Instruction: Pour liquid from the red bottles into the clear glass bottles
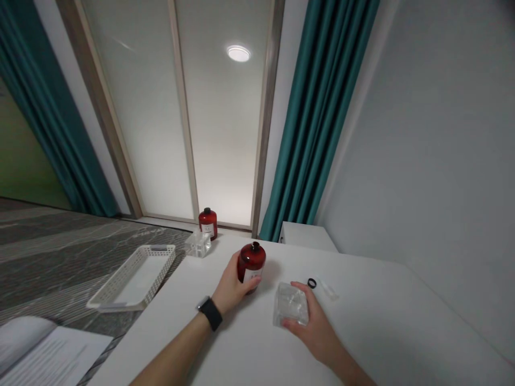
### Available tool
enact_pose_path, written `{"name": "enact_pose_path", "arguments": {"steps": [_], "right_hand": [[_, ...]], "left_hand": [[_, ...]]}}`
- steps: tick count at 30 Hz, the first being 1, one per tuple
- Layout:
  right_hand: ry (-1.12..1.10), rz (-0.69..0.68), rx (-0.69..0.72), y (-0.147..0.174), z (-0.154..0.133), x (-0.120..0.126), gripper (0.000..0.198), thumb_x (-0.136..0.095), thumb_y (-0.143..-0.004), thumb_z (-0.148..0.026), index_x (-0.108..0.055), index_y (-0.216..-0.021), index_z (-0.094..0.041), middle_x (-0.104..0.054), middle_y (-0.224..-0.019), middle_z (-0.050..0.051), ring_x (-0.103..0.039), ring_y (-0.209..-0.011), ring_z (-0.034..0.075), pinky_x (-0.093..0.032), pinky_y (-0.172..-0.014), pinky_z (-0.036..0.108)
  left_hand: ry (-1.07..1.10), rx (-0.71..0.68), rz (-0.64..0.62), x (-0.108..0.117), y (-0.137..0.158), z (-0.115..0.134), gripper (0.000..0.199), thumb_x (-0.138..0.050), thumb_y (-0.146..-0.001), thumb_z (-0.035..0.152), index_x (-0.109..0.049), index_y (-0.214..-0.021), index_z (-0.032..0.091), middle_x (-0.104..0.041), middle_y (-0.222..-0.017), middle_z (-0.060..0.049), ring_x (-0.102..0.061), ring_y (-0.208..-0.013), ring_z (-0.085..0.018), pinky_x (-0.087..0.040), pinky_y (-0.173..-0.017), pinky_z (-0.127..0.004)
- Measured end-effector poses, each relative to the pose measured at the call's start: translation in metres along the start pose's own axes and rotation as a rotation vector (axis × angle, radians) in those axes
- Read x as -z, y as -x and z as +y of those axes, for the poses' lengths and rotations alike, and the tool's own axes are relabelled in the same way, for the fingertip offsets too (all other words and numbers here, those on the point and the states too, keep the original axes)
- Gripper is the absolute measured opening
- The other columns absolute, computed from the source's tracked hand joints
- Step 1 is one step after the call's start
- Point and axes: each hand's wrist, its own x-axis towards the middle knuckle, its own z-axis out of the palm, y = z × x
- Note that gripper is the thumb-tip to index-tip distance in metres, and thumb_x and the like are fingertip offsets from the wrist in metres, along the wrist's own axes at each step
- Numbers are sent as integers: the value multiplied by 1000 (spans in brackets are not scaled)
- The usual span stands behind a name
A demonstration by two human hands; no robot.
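My left hand [233, 284], with a dark watch on its wrist, is wrapped round a red-brown bottle [252, 257] with a white label. The bottle stands upright on the white table [241, 348], and its narrow neck is at the top. To its right, my right hand [316, 327] grips a clear square plastic box [290, 303] by its near and far sides. Just past the right fingertips lie a black ring [311, 283] and a small, pale translucent piece [328, 289], too blurred to name.
A second red-brown bottle [208, 222] with a black cap stands at the table's far left, behind another clear box [198, 244]. Left of the table are a white perforated basket [134, 308] and an open booklet [60, 354]. A white cabinet [308, 236] stands beyond the far edge.
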Motion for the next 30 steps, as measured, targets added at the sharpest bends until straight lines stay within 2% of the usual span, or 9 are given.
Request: {"name": "enact_pose_path", "arguments": {"steps": [2, 4, 7, 10, 16, 23, 30], "right_hand": [[-14, 16, -6, 0, -8, 6, 64, -71, -66, -21, -48, -126, -23, -62, -113, 5, -63, -100, 24, -50, -93, 41], [-9, 23, 0, 0, -15, 12, 63, -69, -67, -22, -48, -127, -23, -63, -111, 4, -64, -97, 24, -52, -91, 40], [47, 44, 48, 1, -18, 20, 67, -68, -69, -21, -45, -132, -24, -59, -124, 6, -61, -109, 26, -50, -96, 40], [114, 88, 80, 1, -10, 25, 72, -68, -69, -21, -41, -135, -24, -52, -135, 9, -56, -120, 27, -47, -102, 41], [217, 37, 107, 6, 8, 28, 82, -73, -68, -23, -35, -141, -23, -51, -136, 11, -52, -127, 29, -38, -111, 46], [289, 3, 87, 11, 3, 26, 83, -74, -68, -22, -34, -141, -23, -49, -142, 12, -48, -133, 30, -35, -114, 47], [394, 6, 150, 11, -3, 29, 86, -74, -68, -21, -35, -145, -24, -50, -143, 12, -49, -132, 31, -36, -112, 50]], "left_hand": [[-60, -64, -49, 7, 5, 7, 68, -75, -76, 27, -43, -135, 19, -57, -129, -13, -57, -119, -30, -42, -106, -47], [-158, -121, -162, 13, 10, 13, 74, -78, -74, 28, -42, -138, 22, -55, -129, -12, -56, -118, -30, -44, -104, -47], [-278, -194, -287, 20, 13, 16, 80, -79, -73, 31, -37, -142, 25, -54, -128, -10, -56, -116, -29, -47, -100, -45], [-404, -273, -358, 22, 13, 16, 86, -82, -71, 35, -35, -142, 25, -57, -127, -11, -58, -112, -30, -49, -96, -45], [-553, -384, -396, 20, 13, 16, 74, -78, -74, 46, -45, -136, 23, -62, -123, -12, -61, -106, -32, -49, -91, -47], [-551, -413, -432, 18, 14, 17, 80, -80, -73, 45, -42, -141, 24, -62, -125, -13, -61, -106, -32, -49, -90, -46], [-589, -394, -438, 17, 14, 18, 82, -83, -72, 40, -41, -141, 28, -60, -127, -12, -59, -109, -31, -48, -92, -47]]}}
